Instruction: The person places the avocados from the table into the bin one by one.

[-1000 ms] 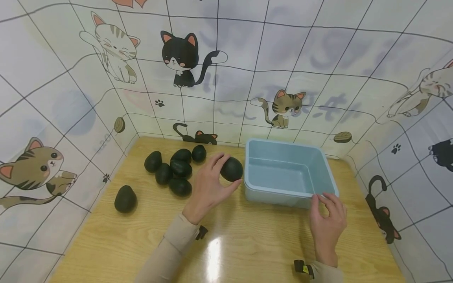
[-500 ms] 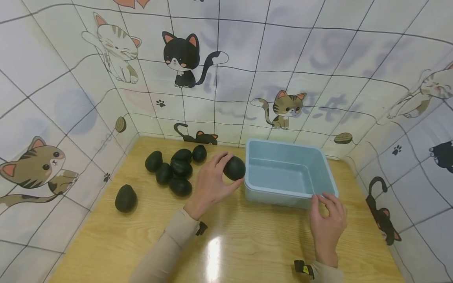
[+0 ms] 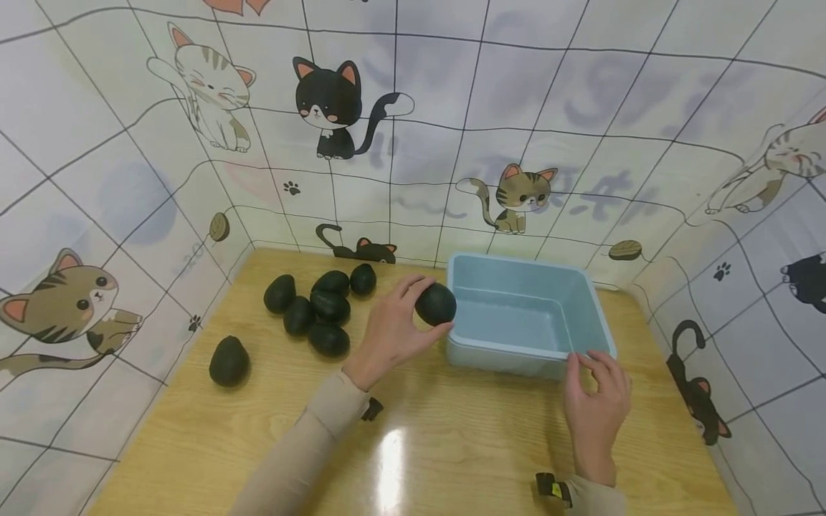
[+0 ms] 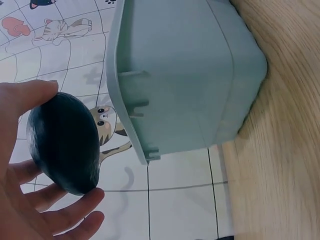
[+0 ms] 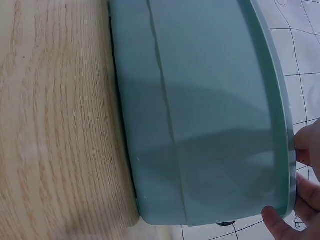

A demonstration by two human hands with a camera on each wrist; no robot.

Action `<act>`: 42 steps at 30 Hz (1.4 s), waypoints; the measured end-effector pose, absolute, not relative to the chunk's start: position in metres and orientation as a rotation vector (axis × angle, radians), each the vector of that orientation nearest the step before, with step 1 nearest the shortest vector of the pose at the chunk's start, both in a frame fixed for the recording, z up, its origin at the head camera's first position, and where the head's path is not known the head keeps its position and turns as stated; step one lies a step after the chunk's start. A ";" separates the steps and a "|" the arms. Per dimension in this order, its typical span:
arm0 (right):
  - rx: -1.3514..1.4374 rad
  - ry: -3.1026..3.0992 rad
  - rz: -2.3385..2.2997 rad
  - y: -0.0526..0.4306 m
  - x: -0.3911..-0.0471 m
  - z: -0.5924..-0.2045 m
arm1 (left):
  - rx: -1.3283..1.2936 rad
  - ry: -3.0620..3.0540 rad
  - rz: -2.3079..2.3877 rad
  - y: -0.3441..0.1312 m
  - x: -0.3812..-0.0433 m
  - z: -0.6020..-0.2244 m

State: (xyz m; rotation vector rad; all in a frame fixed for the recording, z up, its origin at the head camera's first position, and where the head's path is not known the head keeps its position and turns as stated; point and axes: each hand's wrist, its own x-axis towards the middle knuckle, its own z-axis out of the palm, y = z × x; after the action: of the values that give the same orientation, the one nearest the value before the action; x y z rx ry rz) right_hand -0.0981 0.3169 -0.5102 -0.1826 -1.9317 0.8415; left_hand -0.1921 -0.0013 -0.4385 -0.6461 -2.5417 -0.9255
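My left hand [image 3: 392, 328] holds a dark green avocado [image 3: 435, 304] between thumb and fingers, overlapping the left rim of a light blue plastic bin [image 3: 516, 349] in the head view. From the left wrist, the avocado [image 4: 65, 142] is seen beside the bin's outer wall [image 4: 180, 80], at rim height, with the fingers curved around it. My right hand [image 3: 596, 405] pinches the bin's rim close to its front right corner. In the right wrist view its fingertips [image 5: 276, 222] lie at the bin's edge [image 5: 280, 115].
Several avocados [image 3: 329, 307] cluster at the back left of the wooden table [image 3: 464, 437]. One more avocado [image 3: 229, 362] stands apart, nearer the left edge. Walls covered in cat-print sheeting [image 3: 413, 143] rise behind the table and on both sides.
My left hand has carried the avocado a short way right, from beside the bin to its left rim. The right hand and the bin have stayed put.
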 end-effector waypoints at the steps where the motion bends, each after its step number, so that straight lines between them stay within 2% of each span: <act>1: -0.184 -1.933 0.839 0.316 -0.098 -0.510 | -0.649 -2.543 -0.932 0.000 -0.193 -0.438; 42: -0.168 -1.920 0.829 0.309 -0.094 -0.508 | -0.769 -2.621 -0.743 0.021 -0.201 -0.428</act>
State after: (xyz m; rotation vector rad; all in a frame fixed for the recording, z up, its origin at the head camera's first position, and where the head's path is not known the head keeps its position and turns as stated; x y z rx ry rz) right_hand -0.0937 0.3090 -0.5082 -0.1678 -1.9203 0.8290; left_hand -0.2008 0.0207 -0.4284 -0.7688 -2.6213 -0.7428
